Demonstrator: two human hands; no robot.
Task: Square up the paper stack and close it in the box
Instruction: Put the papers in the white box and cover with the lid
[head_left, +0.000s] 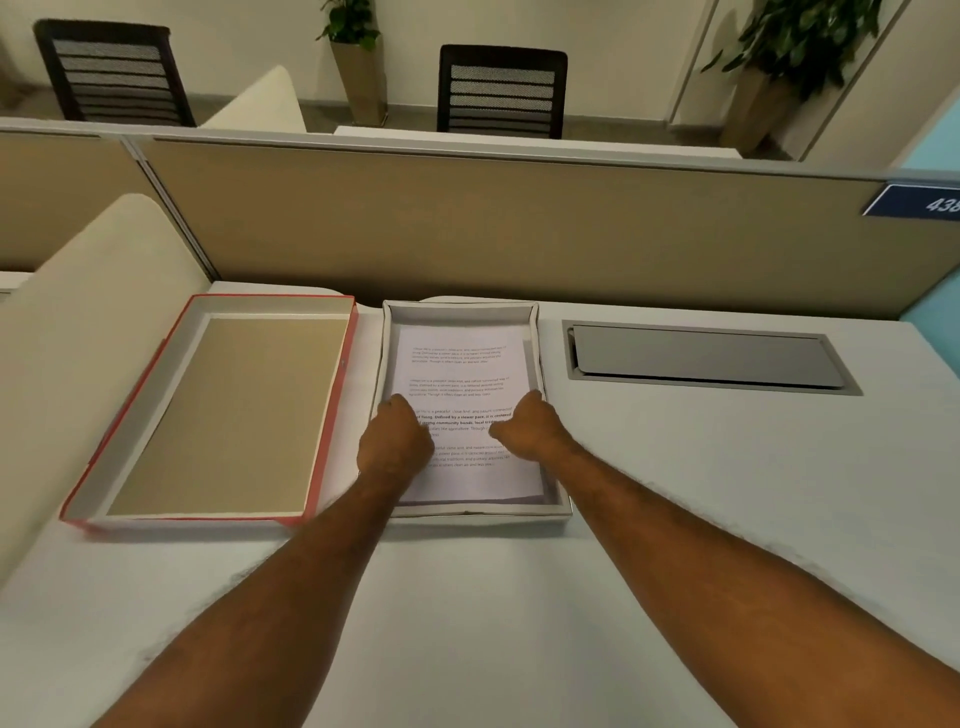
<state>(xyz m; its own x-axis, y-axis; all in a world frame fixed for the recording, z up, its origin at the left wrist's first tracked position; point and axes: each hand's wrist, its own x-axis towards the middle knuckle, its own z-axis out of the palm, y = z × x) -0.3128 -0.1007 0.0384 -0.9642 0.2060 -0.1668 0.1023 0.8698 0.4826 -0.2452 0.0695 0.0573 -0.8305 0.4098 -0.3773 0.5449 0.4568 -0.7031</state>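
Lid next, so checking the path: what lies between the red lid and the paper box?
Head view: only a bare strip of desk between red lid and box; the left hand overlaps its near end.

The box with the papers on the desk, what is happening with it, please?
A person is pressing both hands onto a paper stack that already lies inside the open white box. The left hand and right hand rest on the printed top sheet, with fingers curled. The red-edged lid lies upside down on the desk, to the left of the box, so the box is not yet closed.
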